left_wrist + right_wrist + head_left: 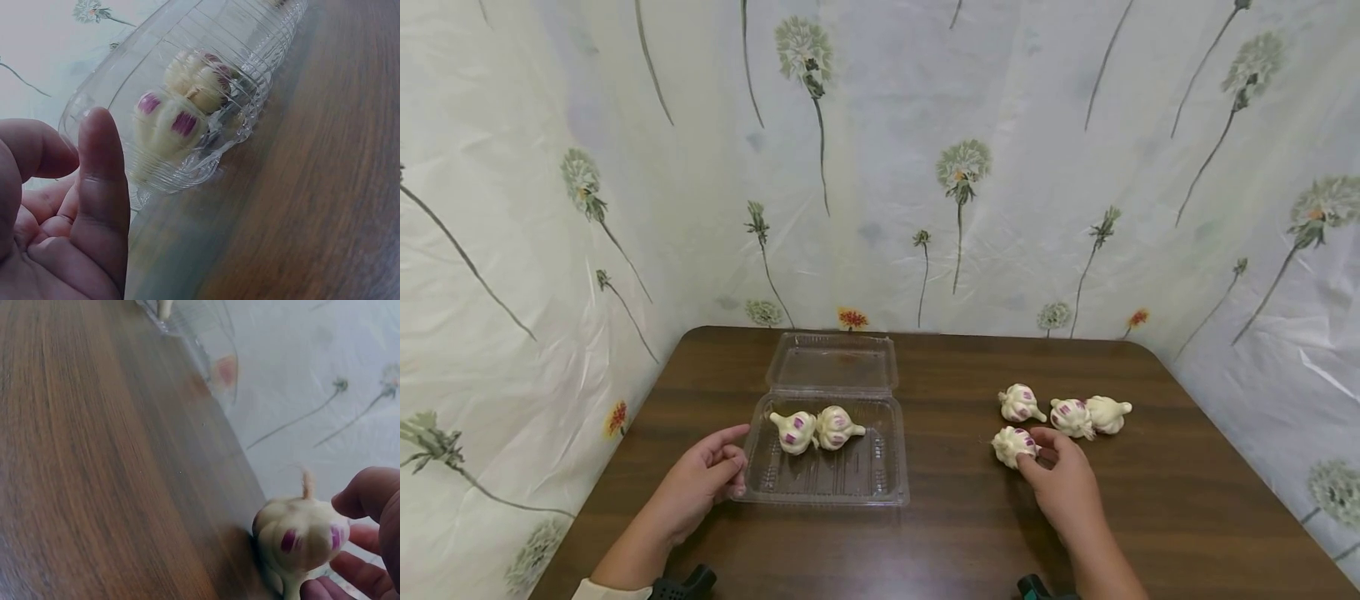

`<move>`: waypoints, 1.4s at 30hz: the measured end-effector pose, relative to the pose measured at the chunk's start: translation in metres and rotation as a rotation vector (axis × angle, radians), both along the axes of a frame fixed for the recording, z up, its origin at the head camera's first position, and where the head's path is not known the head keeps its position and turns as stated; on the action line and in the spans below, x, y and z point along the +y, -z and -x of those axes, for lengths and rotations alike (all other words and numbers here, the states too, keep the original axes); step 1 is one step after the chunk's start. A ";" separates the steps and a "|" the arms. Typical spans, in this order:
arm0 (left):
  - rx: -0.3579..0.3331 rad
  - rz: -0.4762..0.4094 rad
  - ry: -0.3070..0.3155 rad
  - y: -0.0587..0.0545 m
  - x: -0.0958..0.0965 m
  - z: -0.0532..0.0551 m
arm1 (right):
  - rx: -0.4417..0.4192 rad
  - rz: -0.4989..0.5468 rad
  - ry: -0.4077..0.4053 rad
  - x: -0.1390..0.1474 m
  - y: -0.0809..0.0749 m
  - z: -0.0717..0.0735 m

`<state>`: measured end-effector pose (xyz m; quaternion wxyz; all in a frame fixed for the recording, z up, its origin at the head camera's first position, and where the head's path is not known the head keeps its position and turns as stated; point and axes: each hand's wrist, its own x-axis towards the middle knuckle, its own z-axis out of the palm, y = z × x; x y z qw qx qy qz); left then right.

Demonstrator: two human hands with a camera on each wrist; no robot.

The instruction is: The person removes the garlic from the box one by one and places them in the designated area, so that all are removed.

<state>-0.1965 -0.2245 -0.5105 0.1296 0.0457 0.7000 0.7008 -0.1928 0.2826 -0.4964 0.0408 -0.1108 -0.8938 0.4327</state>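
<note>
My right hand [1063, 483] pinches a garlic bulb [1013, 447] with purple marks between thumb and fingers, at the right of the table. In the right wrist view this bulb [303, 536] sits against the fingertips, its stalk pointing down. At the left edge of a clear plastic clamshell box [775, 483], my left hand [700, 479] has its index finger by the rim and the other fingers loosely bent. Two garlic bulbs [795, 432] lie side by side in the box. In the left wrist view they show through the clear wall, beyond the thumb.
Beyond the right hand lie three more garlic bulbs [1021, 403], two of them touching. The box's lid [833, 362] is folded back, away from me. The brown wooden table [947, 517] ends at a flower-printed curtain [880, 167] at the back and sides.
</note>
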 end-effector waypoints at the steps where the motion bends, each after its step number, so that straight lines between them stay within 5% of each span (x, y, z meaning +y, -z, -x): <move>1: 0.000 -0.001 -0.003 0.000 0.000 0.000 | 0.006 0.006 -0.002 0.000 -0.001 0.000; 7: -0.007 0.000 -0.008 0.000 0.000 0.000 | 0.049 0.021 0.015 -0.004 -0.003 -0.002; 15: -0.005 -0.004 0.005 -0.002 0.001 0.000 | 0.220 0.011 0.115 -0.014 -0.005 -0.007; 22: -0.006 -0.003 0.007 -0.002 0.001 0.001 | 0.314 0.059 0.115 -0.027 -0.010 -0.012; 30: 0.003 0.008 0.007 0.000 0.000 -0.001 | 0.409 0.066 -0.007 -0.049 -0.014 -0.016; 42: 0.005 0.008 0.004 -0.001 0.000 -0.001 | 0.327 -0.027 -0.268 -0.073 -0.025 -0.006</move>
